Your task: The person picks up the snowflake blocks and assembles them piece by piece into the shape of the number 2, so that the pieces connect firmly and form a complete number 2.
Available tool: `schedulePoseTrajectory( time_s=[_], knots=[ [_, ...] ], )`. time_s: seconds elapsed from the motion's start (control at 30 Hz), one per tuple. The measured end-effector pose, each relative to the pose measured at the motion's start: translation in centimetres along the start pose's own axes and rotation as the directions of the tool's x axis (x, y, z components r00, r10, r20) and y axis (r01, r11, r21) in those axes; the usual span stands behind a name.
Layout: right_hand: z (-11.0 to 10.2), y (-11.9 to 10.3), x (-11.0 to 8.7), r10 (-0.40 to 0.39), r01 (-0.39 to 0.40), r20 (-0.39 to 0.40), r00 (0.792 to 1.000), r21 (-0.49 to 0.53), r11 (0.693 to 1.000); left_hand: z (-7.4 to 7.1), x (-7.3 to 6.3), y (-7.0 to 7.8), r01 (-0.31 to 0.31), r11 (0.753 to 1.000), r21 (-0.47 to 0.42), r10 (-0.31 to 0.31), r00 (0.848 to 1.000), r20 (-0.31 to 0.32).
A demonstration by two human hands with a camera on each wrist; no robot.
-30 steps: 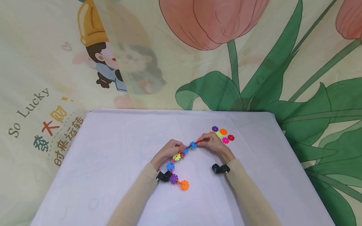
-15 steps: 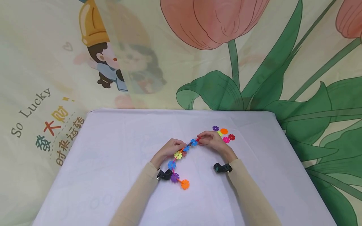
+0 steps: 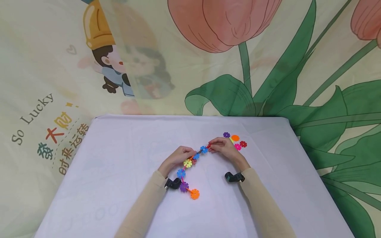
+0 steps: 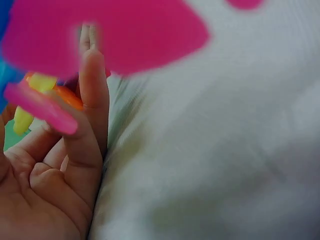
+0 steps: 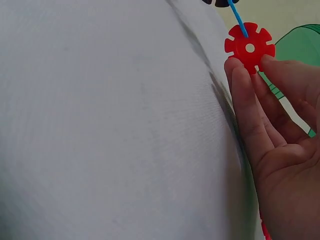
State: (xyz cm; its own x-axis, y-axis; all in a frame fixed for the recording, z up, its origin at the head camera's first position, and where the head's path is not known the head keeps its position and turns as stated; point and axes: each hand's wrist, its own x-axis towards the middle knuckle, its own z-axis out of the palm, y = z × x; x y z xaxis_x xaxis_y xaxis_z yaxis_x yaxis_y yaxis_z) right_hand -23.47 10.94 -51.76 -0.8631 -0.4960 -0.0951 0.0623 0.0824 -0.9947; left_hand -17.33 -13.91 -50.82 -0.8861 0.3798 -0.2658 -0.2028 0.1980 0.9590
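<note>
A chain of colourful notched plastic discs curves across the white table, from an orange disc [image 3: 194,194] through a purple disc [image 3: 184,186], a blue disc [image 3: 181,173] and a yellow disc [image 3: 187,163] up to the right hand. My left hand [image 3: 177,159] pinches the chain near its middle, partly hiding the joined pieces there. In the left wrist view, a pink disc [image 4: 150,45] looms blurred before the fingers. My right hand [image 3: 227,149] pinches the lower edge of a red disc [image 5: 262,42] at the chain's far end. A blue disc, seen edge-on, slots into its top.
Several loose discs lie beyond the right hand, including a purple disc [image 3: 226,135], an orange disc [image 3: 235,138] and a dark red disc [image 3: 243,144]. A printed cloth backdrop [image 3: 160,109] hangs behind the table [image 3: 119,148]. Black wrist cameras sit on both forearms.
The chain's far end and my right fingers have shifted slightly away from the body. The right index finger and thumb stand a little farther apart around the red disc. The left hand stays nearly still.
</note>
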Motion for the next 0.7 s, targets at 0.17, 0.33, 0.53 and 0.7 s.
schedulePoseTrajectory(
  time_s=[0.17,0.33,0.53,0.7],
  knots=[
    [0.0,-0.1,-0.1,-0.006,0.006,-0.017,1.0,-0.008,1.0,-0.3,-0.1,0.1,0.004,0.999,-0.038,-0.003,0.999,0.04],
    [-0.6,-0.4,-0.4,0.014,-0.035,-0.163,0.987,-0.126,0.991,-0.4,-0.2,0.0,-0.003,0.995,-0.102,0.009,0.998,0.06],
    [-2.3,-1.2,-1.3,0.011,-0.113,-0.296,0.955,-0.329,0.938,-0.5,-0.1,0.0,-0.003,0.99,-0.143,0.015,0.997,0.078],
    [-3.1,-1.5,-1.9,-0.013,-0.135,-0.275,0.961,-0.513,0.848,-0.5,-0.1,0.1,0.005,0.988,-0.155,0.009,0.996,0.089]
  ],
)
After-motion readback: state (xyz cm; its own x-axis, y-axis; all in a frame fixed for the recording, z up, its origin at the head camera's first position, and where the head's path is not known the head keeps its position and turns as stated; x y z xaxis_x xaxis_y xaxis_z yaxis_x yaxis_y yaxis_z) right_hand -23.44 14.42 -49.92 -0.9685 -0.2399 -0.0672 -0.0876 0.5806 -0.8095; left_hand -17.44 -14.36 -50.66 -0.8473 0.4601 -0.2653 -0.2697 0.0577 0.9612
